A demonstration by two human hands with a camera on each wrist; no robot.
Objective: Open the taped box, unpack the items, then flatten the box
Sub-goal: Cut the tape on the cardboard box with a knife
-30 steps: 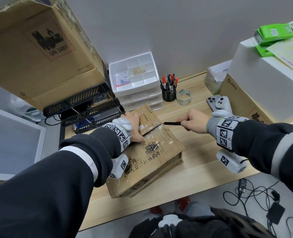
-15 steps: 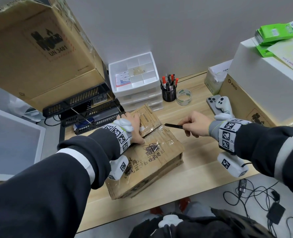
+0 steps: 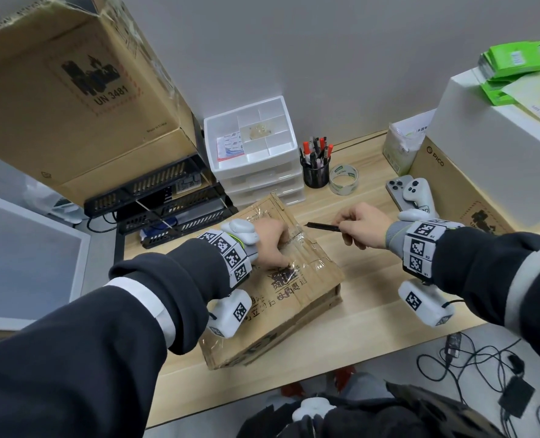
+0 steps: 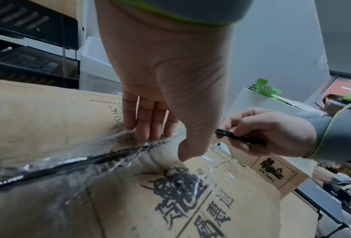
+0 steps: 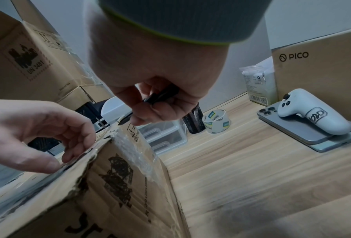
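An office or small stockroom desk is indicated. A wooden surface (image 3: 373, 314) against a plain wall is seen, with a white drawer organiser (image 3: 256, 159), a mesh pen cup (image 3: 316, 175), a tape roll (image 3: 344, 179), black letter trays (image 3: 154, 200), a phone (image 3: 398, 192), a white controller (image 3: 417, 193), shipping cartons (image 3: 72, 90) and cables (image 3: 483, 368) on the floor.

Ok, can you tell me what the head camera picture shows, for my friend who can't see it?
A left hand presses on a worn brown cardboard box sealed with clear tape, while the right hand holds a thin black pen-like tool near it on a light wooden desk.
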